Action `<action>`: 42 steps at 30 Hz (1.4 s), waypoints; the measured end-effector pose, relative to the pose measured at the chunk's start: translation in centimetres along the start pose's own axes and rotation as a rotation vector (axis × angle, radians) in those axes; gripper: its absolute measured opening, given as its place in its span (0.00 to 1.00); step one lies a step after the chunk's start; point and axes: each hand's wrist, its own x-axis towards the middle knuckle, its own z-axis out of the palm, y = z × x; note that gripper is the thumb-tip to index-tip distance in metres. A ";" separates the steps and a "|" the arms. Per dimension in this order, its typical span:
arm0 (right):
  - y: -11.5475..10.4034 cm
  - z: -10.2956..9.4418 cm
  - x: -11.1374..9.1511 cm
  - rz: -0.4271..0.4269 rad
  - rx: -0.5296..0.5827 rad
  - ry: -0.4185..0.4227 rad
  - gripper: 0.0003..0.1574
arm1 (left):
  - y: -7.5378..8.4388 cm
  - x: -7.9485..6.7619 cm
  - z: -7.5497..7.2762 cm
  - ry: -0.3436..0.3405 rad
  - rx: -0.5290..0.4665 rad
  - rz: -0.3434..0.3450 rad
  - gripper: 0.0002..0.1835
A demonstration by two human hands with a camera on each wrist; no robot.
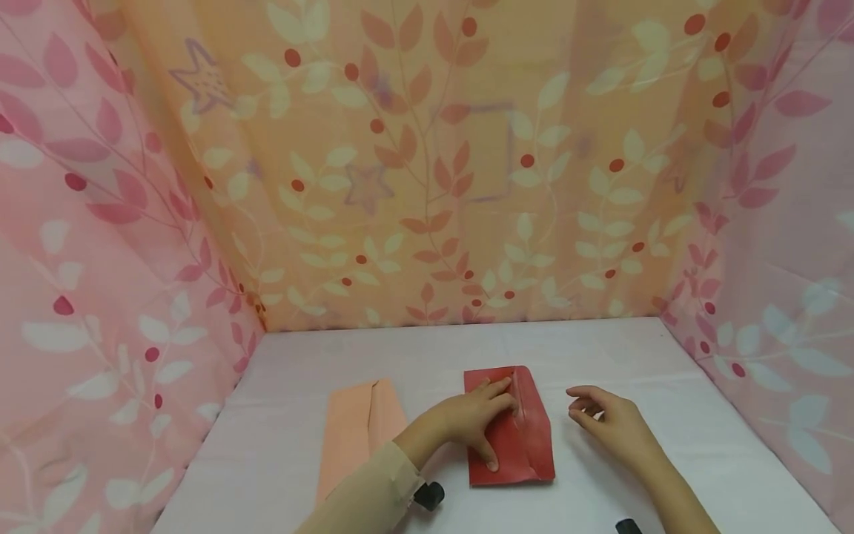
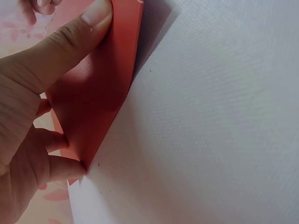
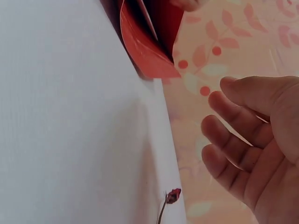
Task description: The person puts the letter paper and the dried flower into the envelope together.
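A red paper envelope (image 1: 534, 445) lies on the white table with its flap folded out to the right. My left hand (image 1: 470, 419) rests on it with fingers spread, the fingertips near the opening along the flap side and the thumb on the lower part. In the left wrist view, the thumb lies flat across the red paper (image 2: 88, 84). To the right of the envelope, my right hand (image 1: 614, 426) hovers empty, its fingers loosely bent. From the right wrist view, the envelope's mouth (image 3: 140, 42) gapes a little beside the flap.
A peach envelope (image 1: 347, 437) lies to the left, partly under my left forearm. In the right wrist view, a small dark red dried bud (image 3: 173, 196) on a thin stem shows near the table's edge. Patterned cloth (image 1: 427, 163) walls the table's back and sides.
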 end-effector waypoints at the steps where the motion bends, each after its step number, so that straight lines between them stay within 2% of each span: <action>1: 0.1 -0.1 0.0 -0.019 -0.011 0.025 0.19 | 0.0 0.0 0.0 -0.004 -0.004 0.000 0.48; 5: 0.7 -0.6 -0.4 -0.035 -0.038 0.077 0.17 | 0.3 -0.2 -0.1 -0.015 0.000 -0.005 0.48; 12: 1.9 -1.6 -0.9 0.009 -0.118 0.117 0.20 | 0.6 -0.2 -0.1 -0.004 -0.003 -0.007 0.49; 20: 2.4 -2.1 -1.3 0.074 -0.190 0.085 0.22 | 0.6 -0.3 -0.1 0.007 -0.010 -0.005 0.48; 27: 2.7 -2.4 -1.3 0.101 -0.202 0.043 0.24 | 0.3 -0.2 0.1 0.020 -0.003 0.009 0.49; 42: 4.2 -2.6 -1.4 0.317 -0.224 -0.128 0.39 | -0.2 -0.1 0.3 0.026 0.010 0.013 0.51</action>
